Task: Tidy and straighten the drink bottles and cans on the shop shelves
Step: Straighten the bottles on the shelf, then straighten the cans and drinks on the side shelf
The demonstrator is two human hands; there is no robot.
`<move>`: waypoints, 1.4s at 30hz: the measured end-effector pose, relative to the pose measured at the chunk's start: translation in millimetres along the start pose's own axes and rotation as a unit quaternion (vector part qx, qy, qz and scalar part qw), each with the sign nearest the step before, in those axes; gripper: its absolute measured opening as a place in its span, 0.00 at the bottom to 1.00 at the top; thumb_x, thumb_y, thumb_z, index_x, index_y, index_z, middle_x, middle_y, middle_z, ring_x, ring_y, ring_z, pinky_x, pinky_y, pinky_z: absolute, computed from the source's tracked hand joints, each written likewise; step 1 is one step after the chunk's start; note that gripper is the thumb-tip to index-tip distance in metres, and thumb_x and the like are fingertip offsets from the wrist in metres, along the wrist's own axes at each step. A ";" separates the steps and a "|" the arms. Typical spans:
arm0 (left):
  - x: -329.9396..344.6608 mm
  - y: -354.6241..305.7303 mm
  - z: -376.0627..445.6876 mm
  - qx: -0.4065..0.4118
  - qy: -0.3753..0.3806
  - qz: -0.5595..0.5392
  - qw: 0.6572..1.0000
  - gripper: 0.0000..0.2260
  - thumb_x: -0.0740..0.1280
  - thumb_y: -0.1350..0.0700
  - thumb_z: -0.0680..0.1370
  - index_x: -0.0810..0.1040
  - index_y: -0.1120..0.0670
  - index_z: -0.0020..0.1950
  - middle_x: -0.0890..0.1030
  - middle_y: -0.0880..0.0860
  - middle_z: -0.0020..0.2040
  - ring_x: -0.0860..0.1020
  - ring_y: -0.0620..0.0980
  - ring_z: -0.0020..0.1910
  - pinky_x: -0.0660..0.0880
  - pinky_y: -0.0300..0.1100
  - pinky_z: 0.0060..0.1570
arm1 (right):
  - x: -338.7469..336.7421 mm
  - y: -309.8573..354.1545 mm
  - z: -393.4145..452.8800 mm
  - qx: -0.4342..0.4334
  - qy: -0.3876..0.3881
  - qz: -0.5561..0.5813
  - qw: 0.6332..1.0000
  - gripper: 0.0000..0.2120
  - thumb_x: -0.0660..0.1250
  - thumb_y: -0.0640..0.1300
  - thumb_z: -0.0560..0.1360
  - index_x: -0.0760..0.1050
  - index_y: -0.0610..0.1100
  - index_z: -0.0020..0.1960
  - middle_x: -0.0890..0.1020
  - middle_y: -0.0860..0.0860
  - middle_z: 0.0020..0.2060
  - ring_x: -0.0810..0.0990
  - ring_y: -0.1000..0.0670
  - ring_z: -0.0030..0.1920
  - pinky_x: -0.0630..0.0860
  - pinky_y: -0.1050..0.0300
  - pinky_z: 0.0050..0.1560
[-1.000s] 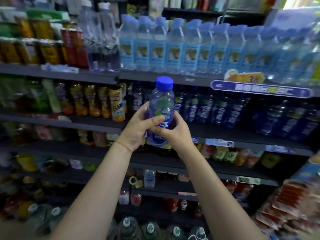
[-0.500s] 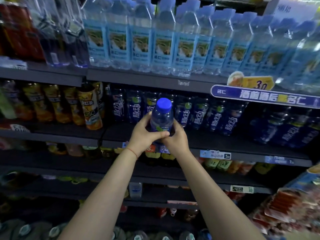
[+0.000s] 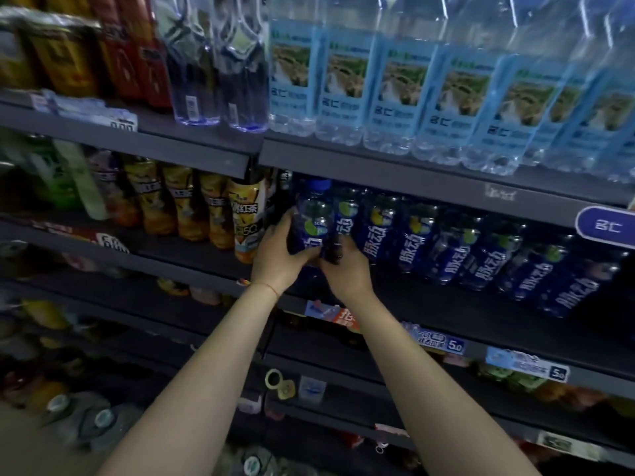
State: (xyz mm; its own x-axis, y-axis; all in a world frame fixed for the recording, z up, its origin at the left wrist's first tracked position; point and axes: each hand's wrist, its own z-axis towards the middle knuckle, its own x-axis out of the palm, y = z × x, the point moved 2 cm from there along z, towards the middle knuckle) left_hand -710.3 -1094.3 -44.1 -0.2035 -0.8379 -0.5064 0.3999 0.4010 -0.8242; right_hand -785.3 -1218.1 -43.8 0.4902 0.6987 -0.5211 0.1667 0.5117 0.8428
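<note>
"脉动" on blue bottles [image 3: 412,242]; "5.0" price tag [image 3: 455,345]

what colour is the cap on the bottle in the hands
Blue. The cap shows best in the head view, just under the shelf edge.

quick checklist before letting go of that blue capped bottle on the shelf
1. Both hands on the bottle: ok. Left hand and right hand hold the blue-capped bottle.
2. Bottle upright: ok.
3. Base resting on the shelf: cannot tell, the hands hide it.
4. Label facing out: ok, though blurred.
5. In line with the blue bottle row: ok, it stands at the row's left end.
6. Apart from the orange tea bottle: ok, a gap shows.
</note>
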 end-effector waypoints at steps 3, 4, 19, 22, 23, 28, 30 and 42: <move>3.7 3.1 -0.8 -0.025 -0.006 -0.018 1.000 0.32 0.76 0.52 0.74 0.67 0.53 0.74 0.77 0.54 0.67 0.76 0.53 0.65 0.72 0.43 0.59 | 9.5 -10.5 -0.9 0.024 -0.004 -0.033 0.999 0.17 0.69 0.41 0.79 0.70 0.41 0.65 0.77 0.54 0.38 0.75 0.56 0.37 0.68 0.71 0.30; 5.2 3.8 0.0 -0.040 -0.012 -0.032 0.999 0.32 0.76 0.53 0.73 0.67 0.54 0.73 0.78 0.54 0.64 0.77 0.53 0.63 0.73 0.43 0.56 | 10.8 -13.3 -1.7 0.029 -0.006 -0.040 0.999 0.17 0.68 0.40 0.79 0.70 0.40 0.66 0.76 0.55 0.37 0.74 0.57 0.36 0.67 0.71 0.29; -12.3 4.1 -78.0 -0.092 0.010 -0.054 0.994 0.09 0.66 0.57 0.79 0.78 0.50 0.58 0.81 0.48 0.51 0.80 0.50 0.52 0.77 0.46 0.54 | 3.7 -1.7 -69.5 0.023 0.004 0.009 1.000 0.11 0.67 0.41 0.78 0.75 0.45 0.61 0.81 0.52 0.45 0.81 0.51 0.47 0.80 0.53 0.46; -28.8 28.0 -126.4 -0.165 0.055 -0.040 0.984 0.05 0.65 0.53 0.80 0.80 0.45 0.49 0.83 0.48 0.49 0.82 0.50 0.48 0.80 0.49 0.51 | 15.0 -7.9 -104.1 0.016 0.057 0.042 0.997 0.03 0.65 0.44 0.79 0.78 0.49 0.49 0.82 0.53 0.44 0.81 0.52 0.46 0.77 0.56 0.46; -33.9 37.4 -145.7 -0.187 0.073 -0.029 0.979 0.05 0.65 0.52 0.80 0.80 0.44 0.48 0.83 0.48 0.48 0.82 0.50 0.46 0.80 0.48 0.50 | 23.3 -13.0 -117.2 0.027 0.083 0.057 0.995 0.05 0.65 0.44 0.80 0.77 0.52 0.46 0.82 0.54 0.42 0.82 0.51 0.45 0.78 0.54 0.46; -64.8 71.6 -222.9 -0.268 0.168 0.021 0.948 0.07 0.64 0.52 0.82 0.80 0.50 0.53 0.84 0.52 0.46 0.83 0.48 0.40 0.77 0.40 0.39 | 63.1 -40.2 -192.6 0.109 0.175 0.108 0.973 0.08 0.65 0.43 0.80 0.78 0.50 0.43 0.83 0.51 0.36 0.82 0.52 0.34 0.76 0.55 0.35; -80.5 80.2 -237.7 -0.288 0.181 0.016 0.940 0.08 0.63 0.51 0.82 0.80 0.50 0.54 0.84 0.51 0.47 0.84 0.48 0.42 0.76 0.39 0.40 | 73.9 -38.0 -213.5 0.135 0.199 0.118 0.963 0.07 0.64 0.43 0.80 0.78 0.48 0.44 0.83 0.50 0.37 0.82 0.52 0.34 0.75 0.58 0.33; -261.7 195.2 -268.0 -0.357 0.107 -0.164 0.913 0.10 0.63 0.48 0.82 0.79 0.50 0.59 0.85 0.53 0.51 0.85 0.53 0.46 0.80 0.48 0.52 | 248.6 79.3 -231.8 0.237 0.261 0.251 0.901 0.09 0.61 0.42 0.83 0.79 0.39 0.54 0.85 0.42 0.41 0.84 0.46 0.38 0.79 0.55 0.36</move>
State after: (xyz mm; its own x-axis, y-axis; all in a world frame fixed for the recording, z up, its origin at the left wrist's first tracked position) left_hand -818.5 -697.5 -140.4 -0.4092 -0.8950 -0.1778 -0.3825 0.3452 -0.8571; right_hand -848.6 -888.0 -137.7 0.1560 0.9862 0.0548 0.4433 -0.1195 0.8884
